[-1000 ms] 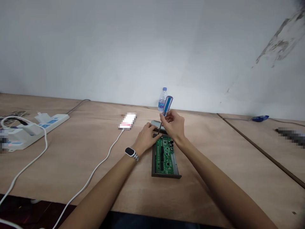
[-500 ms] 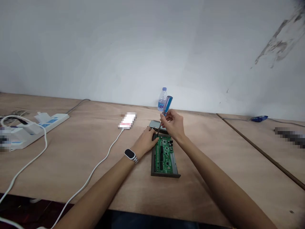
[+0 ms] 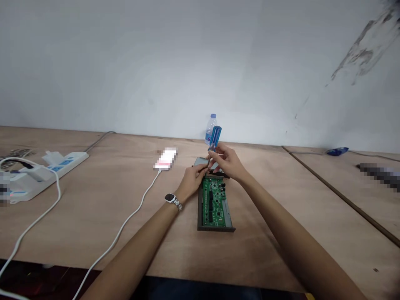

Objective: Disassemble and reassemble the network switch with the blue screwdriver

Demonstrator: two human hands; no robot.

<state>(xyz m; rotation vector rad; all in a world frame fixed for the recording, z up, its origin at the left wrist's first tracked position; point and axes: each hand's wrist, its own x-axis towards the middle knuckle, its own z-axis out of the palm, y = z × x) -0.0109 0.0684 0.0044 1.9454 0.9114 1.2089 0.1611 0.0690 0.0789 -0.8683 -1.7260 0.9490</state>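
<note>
A screwdriver (image 3: 215,136) with a clear blue handle leans slightly right, its shaft pointing down at the far end of a green circuit board (image 3: 214,202). My right hand (image 3: 229,162) pinches it just below the handle. The fingers of my left hand (image 3: 191,181) are closed around the lower shaft, close to the right fingertips. They hide the screwdriver's tip. The board lies in a dark frame (image 3: 215,228) on the table. Just beyond, a grey metal piece (image 3: 200,161) is partly covered by my hands.
Behind the hands a water bottle (image 3: 211,128) stands against the wall. To the left lie a phone (image 3: 166,158) on a white cable (image 3: 137,208) and a white power strip (image 3: 70,161). A blue object (image 3: 337,151) sits far right, past a seam (image 3: 337,191) in the wooden table (image 3: 265,258).
My left fingers have lifted from the board's far left corner and closed around the screwdriver shaft. The screwdriver handle has shifted slightly left, and my right fingers have come closer to the left ones.
</note>
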